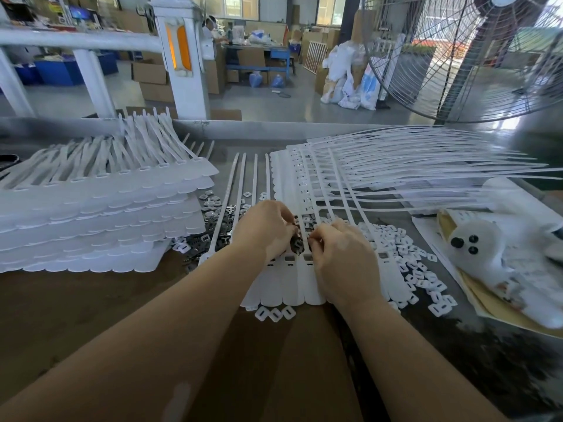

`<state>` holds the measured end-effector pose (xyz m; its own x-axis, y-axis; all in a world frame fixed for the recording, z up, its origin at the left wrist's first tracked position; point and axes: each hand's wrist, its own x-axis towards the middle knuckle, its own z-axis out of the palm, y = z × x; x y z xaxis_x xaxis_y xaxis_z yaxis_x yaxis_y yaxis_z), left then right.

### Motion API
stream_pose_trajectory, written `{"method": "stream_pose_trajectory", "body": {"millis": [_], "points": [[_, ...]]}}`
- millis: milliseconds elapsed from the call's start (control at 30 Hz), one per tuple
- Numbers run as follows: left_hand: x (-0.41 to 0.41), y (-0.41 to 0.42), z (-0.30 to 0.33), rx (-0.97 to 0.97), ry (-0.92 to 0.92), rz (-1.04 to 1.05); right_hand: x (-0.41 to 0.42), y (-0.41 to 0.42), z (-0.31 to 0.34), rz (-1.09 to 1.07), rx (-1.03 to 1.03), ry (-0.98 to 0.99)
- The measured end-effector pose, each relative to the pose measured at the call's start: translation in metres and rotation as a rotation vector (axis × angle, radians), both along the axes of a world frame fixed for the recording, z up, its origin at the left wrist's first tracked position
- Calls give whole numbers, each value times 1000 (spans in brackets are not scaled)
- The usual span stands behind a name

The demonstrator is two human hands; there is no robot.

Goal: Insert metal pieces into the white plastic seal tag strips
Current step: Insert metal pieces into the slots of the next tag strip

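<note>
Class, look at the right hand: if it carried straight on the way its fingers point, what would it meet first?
The right hand points left and slightly away, toward the left hand. It would probably meet that hand's fingertips first, just across the white strip between them; depth is uncertain.

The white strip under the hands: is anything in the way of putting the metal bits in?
Nothing visible blocks it. Both the left hand and the right hand are already on the white strip, fingers curled together over its slots. Loose metal pieces lie right beside it. The hands hide what the fingers pinch.
</note>
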<state>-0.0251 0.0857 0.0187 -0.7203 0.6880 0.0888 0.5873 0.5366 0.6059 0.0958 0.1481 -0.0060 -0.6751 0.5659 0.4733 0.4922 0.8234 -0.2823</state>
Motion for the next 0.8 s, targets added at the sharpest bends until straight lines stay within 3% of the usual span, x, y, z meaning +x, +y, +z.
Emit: {"method": "stream_pose_trajectory", "body": {"millis": [267, 533, 800], "points": [[-4, -3, 4, 27, -1, 65, 0, -3, 0, -56, 46, -13], [-6, 5, 2, -118, 66, 34, 0, -5, 0, -56, 62, -14], [-5, 11, -1, -23, 96, 91, 0, -3, -1, -37, 59, -9]]}}
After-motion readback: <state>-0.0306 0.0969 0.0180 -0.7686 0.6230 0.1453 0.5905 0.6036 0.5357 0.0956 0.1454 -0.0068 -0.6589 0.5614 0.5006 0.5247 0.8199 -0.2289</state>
